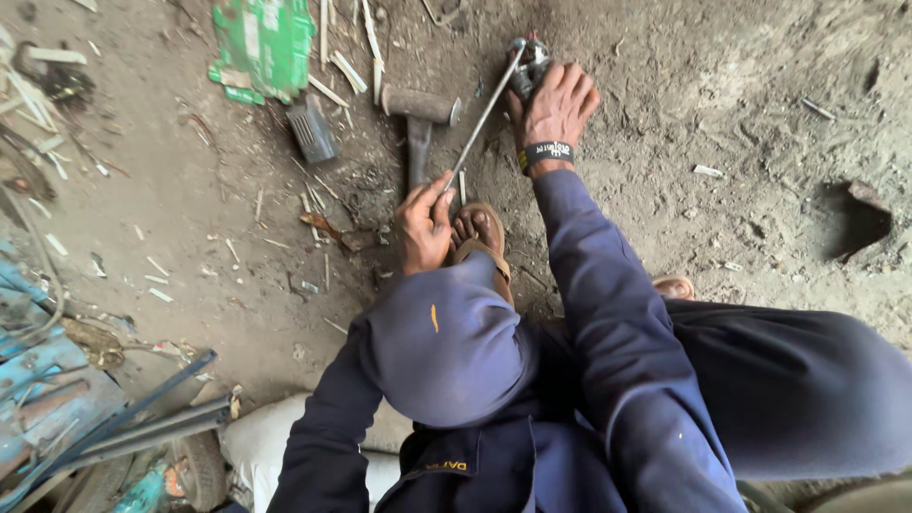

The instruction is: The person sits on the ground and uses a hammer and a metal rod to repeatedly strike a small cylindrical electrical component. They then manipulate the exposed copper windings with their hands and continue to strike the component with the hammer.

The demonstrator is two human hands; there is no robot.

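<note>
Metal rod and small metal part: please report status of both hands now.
Left hand grips thin metal rod at its near end. Right hand presses small metal part on the dirt ground. Hammer lies beside rod, untouched.

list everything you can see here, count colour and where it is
metal rod: 1, grey, slanting from left hand to right hand
small metal part: 1, grey, on the ground under right hand
hammer: 1, dark, on the ground left of the rod
flat carton: 1, green, top left
ribbed block: 1, grey, below the carton
sack: 1, white, bottom left
steel bars: several, dark, bottom left
hole: 1, dark, right
sandal: 1, brown, on foot at centre
wristband: 1, black, right wrist
left hand: grip on rod's near end
right hand: on the metal part
</note>
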